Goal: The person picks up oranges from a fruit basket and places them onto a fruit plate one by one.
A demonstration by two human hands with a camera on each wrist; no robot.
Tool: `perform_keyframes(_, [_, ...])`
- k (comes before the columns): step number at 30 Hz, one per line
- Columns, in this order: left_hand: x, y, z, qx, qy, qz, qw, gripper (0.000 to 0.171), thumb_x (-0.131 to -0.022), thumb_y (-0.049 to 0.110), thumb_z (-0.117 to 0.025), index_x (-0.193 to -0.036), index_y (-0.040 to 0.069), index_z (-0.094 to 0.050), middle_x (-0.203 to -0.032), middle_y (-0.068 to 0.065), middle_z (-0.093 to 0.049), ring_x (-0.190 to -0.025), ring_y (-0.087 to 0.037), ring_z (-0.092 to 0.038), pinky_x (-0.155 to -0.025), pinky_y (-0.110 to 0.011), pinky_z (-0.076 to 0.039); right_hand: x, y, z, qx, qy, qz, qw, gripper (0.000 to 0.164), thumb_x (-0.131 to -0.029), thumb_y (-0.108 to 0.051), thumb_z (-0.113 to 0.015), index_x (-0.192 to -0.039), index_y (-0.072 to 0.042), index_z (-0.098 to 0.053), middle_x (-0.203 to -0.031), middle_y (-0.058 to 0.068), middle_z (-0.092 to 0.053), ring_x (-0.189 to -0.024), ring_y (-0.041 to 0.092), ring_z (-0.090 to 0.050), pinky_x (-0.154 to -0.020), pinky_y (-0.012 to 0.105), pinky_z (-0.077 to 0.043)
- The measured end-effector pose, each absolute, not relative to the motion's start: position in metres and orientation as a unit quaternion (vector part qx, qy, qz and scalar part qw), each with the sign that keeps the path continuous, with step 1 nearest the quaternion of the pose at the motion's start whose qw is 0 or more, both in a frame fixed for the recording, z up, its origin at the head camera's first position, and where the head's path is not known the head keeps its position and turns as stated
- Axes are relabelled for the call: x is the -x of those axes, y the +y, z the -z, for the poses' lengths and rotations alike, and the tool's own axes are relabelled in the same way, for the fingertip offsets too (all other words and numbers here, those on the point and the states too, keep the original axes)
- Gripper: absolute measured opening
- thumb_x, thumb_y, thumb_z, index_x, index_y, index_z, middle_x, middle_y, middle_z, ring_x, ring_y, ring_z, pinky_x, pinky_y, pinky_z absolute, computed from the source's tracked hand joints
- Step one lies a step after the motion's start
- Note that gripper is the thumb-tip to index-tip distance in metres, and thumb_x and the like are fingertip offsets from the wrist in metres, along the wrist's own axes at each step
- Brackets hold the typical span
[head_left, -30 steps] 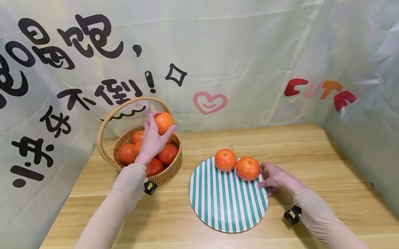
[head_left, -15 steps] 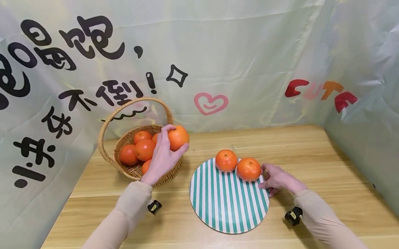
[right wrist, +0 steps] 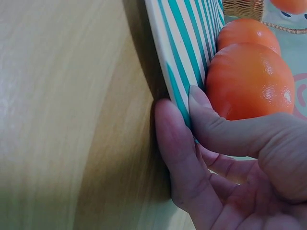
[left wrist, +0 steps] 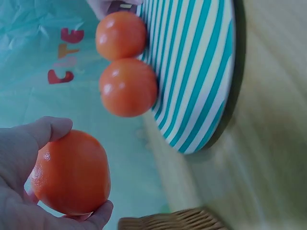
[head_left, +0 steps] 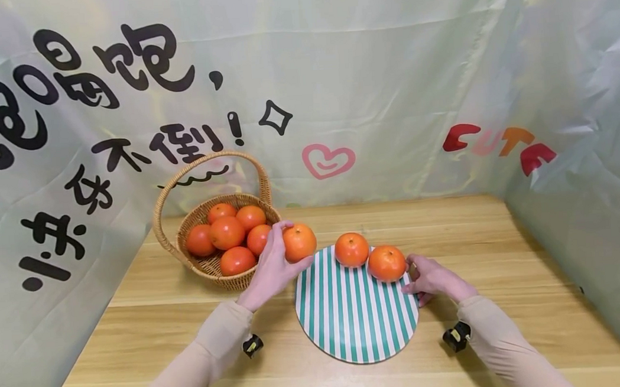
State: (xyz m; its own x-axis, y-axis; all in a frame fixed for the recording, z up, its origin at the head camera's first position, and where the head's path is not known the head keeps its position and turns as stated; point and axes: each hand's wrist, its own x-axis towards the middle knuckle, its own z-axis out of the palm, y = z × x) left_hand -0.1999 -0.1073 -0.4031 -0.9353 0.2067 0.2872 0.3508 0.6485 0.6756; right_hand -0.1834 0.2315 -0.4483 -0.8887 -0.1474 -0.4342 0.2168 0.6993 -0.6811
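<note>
Fruit, orange & round, is pinched btwn thumb and fingers of L hand, held up btwn the basket and the plate. R hand pinches the plate's right rim, thumb on top, finger underneath. Plate is round w/ teal & white stripes, on a wood table. Two more pieces sit side by side at its far edge, the right one just beside R hand. Basket, wicker w/ tall handle, stands far left; six pieces show inside. Backdrop writing: black 饱喝饱, (cut at left edge) over 快乐不倒!; multicol. CUTE far right; pink heart btwn. Black wrist units have yellowish labels, prob. printed, too small to read.
</note>
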Motion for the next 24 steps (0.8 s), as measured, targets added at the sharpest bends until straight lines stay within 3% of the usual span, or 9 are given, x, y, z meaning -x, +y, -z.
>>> perform_keyframes(12, [0.193, -0.094, 0.423, 0.154, -0.898, 0.413, 0.016, 0.086, -0.080, 0.025, -0.085, -0.147, 0.010, -0.033, -0.142, -0.018, -0.048, -0.120, -0.033, -0.059, -0.102, -0.051, -0.050, 0.184, 0.232, 0.448, -0.019, 0.891, 0.389, 0.232, 0.044, -0.088, 0.000, -0.073, -0.122, 0.004, -0.044, -0.087, 0.014, -0.054, -0.060, 0.020, -0.060, -0.054, 0.034, -0.058])
perform_keyframes(20, [0.192, -0.088, 0.434, 0.162, -0.894, 0.418, -0.021, 0.086, -0.082, 0.020, -0.084, -0.149, 0.008, -0.031, -0.156, -0.020, -0.036, -0.133, -0.036, -0.050, -0.113, -0.053, -0.041, 0.184, 0.231, 0.450, -0.018, 0.892, 0.388, 0.231, 0.045, -0.088, 0.000, -0.073, -0.123, 0.004, -0.044, -0.088, 0.015, -0.055, -0.059, 0.020, -0.061, -0.054, 0.034, -0.058])
perform_keyframes(24, [0.193, -0.086, 0.439, 0.166, -0.894, 0.415, -0.030, 0.086, -0.081, 0.020, -0.084, -0.148, 0.006, -0.032, -0.152, -0.022, -0.041, -0.130, -0.036, -0.052, -0.111, -0.055, -0.043, 0.184, 0.231, 0.450, -0.016, 0.892, 0.387, 0.232, 0.046, -0.088, 0.000, -0.072, -0.124, 0.004, -0.044, -0.088, 0.015, -0.057, -0.058, 0.020, -0.061, -0.053, 0.034, -0.058])
